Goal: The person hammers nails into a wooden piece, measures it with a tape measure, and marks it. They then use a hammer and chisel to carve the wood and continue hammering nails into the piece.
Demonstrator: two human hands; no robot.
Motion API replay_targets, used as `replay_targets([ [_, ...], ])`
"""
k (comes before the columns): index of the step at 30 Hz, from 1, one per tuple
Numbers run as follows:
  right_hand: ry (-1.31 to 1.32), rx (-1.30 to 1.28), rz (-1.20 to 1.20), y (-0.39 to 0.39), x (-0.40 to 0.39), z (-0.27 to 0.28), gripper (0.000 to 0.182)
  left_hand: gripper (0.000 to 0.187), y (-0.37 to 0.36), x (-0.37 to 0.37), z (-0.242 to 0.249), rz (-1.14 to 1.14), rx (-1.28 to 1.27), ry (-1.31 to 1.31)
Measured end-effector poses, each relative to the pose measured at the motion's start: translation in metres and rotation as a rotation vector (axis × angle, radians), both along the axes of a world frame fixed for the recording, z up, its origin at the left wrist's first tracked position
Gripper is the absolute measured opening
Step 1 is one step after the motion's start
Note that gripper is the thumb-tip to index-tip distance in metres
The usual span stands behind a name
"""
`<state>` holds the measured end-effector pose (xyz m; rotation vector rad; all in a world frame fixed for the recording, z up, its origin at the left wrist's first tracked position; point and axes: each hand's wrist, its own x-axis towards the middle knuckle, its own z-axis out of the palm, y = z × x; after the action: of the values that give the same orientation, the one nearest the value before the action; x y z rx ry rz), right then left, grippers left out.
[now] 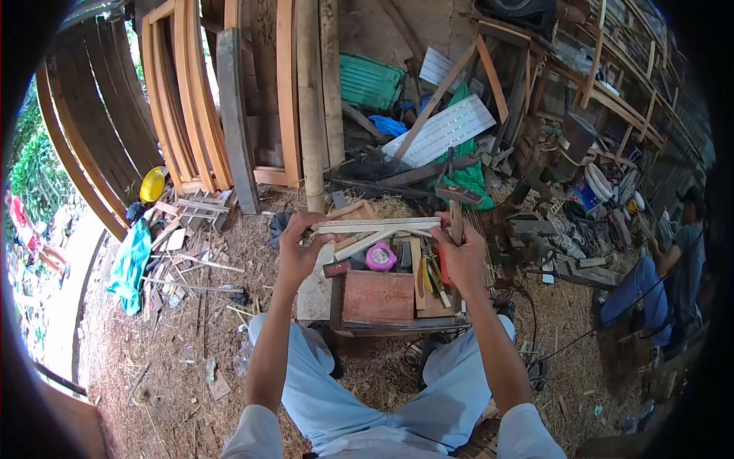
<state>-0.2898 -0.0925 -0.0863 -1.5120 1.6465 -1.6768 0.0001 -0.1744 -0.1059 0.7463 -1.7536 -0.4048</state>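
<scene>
My left hand (301, 246) pinches the left end of a pale, narrow wooden strip (380, 226). At its other end, the fingers of my right hand (463, 256) are closed on the same strip. It is held level above a low work box (397, 330) between my knees. Below it lie more thin strips (359, 245), a round pink tape measure (381, 257) and a reddish flat block (378, 297). A tool with yellow and black handles (433, 277) rests near my right hand. Just beyond that hand a hammer (457, 194) stands head up, its lower handle hidden.
Wooden frames (191, 99) and a bamboo pole (310, 115) lean ahead. Shavings and scraps cover the ground. A green crate (371, 83) and a white perforated panel (442, 131) lie farther back. Another person (673, 268) sits at right. A yellow bowl (152, 184) is at left.
</scene>
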Motion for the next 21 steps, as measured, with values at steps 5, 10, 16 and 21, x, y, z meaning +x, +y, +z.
replay_targets([
  [5,0.078,0.101,-0.022,-0.002,-0.011,-0.08,0.032,0.029,0.013,-0.008,-0.054,-0.093,0.151,-0.182],
  [10,0.273,0.36,-0.049,0.02,-0.009,-0.165,0.028,0.023,0.037,-0.01,-0.148,-0.082,0.307,-0.281],
  [16,0.42,0.283,-0.074,0.016,0.0,-0.167,0.03,0.022,0.033,-0.001,-0.141,-0.068,0.132,-0.513],
  [21,0.37,0.248,0.036,-0.016,-0.003,-0.151,0.029,0.017,-0.025,-0.019,-0.139,-0.083,0.408,-0.337],
])
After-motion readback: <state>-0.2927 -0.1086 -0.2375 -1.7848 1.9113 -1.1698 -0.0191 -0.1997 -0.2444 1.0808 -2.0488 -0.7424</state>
